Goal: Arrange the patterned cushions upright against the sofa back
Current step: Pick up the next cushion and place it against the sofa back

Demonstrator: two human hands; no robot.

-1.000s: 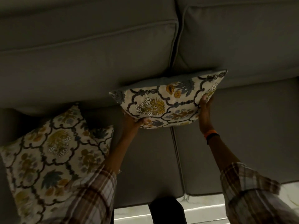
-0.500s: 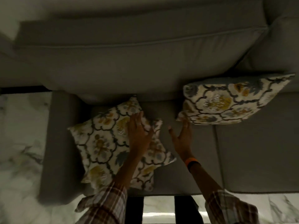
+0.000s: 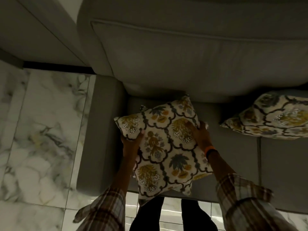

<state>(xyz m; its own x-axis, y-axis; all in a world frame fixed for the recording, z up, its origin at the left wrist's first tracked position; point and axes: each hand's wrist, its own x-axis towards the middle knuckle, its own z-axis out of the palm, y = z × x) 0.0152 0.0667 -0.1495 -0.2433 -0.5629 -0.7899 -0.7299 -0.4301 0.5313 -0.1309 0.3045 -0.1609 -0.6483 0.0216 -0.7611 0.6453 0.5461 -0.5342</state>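
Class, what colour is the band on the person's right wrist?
Orange: the wristband on the right wrist shows clearly in the head view.

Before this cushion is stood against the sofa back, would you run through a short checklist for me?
1. Left hand grips the held cushion: ok.
2. Right hand grips its opposite edge: ok.
3. Held cushion upright against the back cushion: not ok.
4. Seat beside the armrest free: ok.
5. Second cushion leaning against the back: ok.
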